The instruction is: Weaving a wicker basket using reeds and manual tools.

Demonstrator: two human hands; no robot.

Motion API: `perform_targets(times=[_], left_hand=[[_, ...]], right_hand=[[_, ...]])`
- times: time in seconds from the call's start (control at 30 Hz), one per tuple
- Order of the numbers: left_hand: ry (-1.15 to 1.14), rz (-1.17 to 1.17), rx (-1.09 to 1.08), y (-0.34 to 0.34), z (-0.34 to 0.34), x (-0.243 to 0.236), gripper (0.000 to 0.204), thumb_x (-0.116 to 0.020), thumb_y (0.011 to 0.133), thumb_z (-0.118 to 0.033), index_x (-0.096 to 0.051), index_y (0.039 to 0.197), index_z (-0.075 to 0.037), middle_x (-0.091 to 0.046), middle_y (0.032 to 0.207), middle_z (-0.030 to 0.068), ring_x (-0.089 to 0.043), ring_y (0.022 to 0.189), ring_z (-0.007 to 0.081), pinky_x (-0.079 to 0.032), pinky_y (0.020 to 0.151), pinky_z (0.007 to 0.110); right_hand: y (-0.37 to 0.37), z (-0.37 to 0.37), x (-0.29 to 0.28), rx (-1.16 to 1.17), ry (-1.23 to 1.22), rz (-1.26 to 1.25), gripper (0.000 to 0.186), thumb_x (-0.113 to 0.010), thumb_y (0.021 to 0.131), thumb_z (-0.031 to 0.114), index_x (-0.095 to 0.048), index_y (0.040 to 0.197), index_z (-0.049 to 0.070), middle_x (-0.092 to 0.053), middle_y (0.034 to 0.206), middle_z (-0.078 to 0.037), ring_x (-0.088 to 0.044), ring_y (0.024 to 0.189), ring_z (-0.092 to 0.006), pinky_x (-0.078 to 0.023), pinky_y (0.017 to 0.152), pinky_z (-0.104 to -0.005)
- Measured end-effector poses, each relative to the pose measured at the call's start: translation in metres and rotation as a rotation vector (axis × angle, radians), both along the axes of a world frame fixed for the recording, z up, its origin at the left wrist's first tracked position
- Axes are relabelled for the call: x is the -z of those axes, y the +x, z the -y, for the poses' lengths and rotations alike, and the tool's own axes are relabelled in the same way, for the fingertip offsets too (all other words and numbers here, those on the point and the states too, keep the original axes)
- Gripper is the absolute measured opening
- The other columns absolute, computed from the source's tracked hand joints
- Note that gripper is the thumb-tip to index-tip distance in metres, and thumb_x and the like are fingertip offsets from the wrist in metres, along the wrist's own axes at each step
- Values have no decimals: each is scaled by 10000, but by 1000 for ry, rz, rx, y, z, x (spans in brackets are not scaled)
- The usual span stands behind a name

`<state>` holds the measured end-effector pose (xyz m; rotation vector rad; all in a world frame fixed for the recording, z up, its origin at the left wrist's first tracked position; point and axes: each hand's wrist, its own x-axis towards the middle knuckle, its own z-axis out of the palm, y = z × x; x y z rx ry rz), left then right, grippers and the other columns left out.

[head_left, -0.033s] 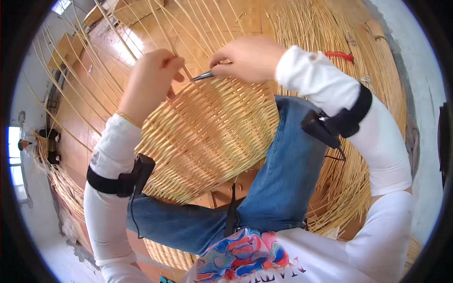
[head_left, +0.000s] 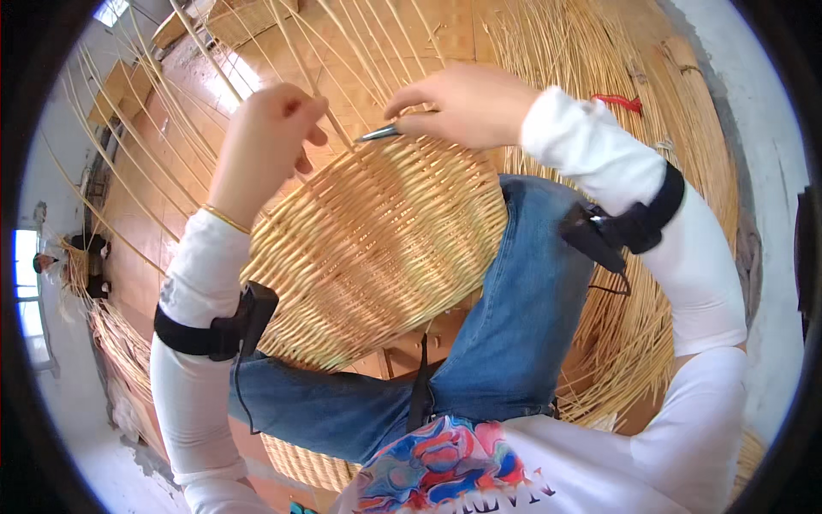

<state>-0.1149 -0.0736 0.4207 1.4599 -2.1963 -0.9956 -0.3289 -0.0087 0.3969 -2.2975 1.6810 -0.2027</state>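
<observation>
Tip control at the far edge of the woven panel (head_left: 377,240)

In the head view, the panel lies across the person's jeans (head_left: 535,265), between the two arms, with bare rods fanning out beyond its far edge. The right hand (head_left: 471,104) grips a pointed metal tool (head_left: 377,134), its handle hidden in the palm; the tip points left, close to the base of one rod (head_left: 339,127), though contact cannot be made out. The left hand (head_left: 267,141) is half curled just left of that rod; whether the fingers pinch a strand cannot be told.

The step looks like working the weave at that rod. Done well, it would probably call for the left hand to steady the rod at its base, the tool kept low and slipped along the weave, and pressure kept gentle. A hard shove might split the cane or send the point toward the left fingers.
</observation>
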Motion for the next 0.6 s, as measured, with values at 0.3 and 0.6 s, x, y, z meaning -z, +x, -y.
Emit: perform_targets(times=[0.3,0.6], left_hand=[[238,-175,111,-54,11,28,353,-628,895,-195,-556,1108,79,-697,863,118,-620,510,136,-469,426,223],[128,-132,105,-61,14,30,184,-619,885,-137,-555,879,34,-671,780,118,-521,453,109,-383,370,233]], right_hand=[[-28,-7,7,129,-4,-28,360,-509,940,397,-673,1139,146,-702,912,-130,-663,845,-322,-510,769,-434],[-31,-5,4,138,-8,-58,326,-515,924,404,-710,1073,190,-711,965,-69,-664,924,-292,-524,799,-439]])
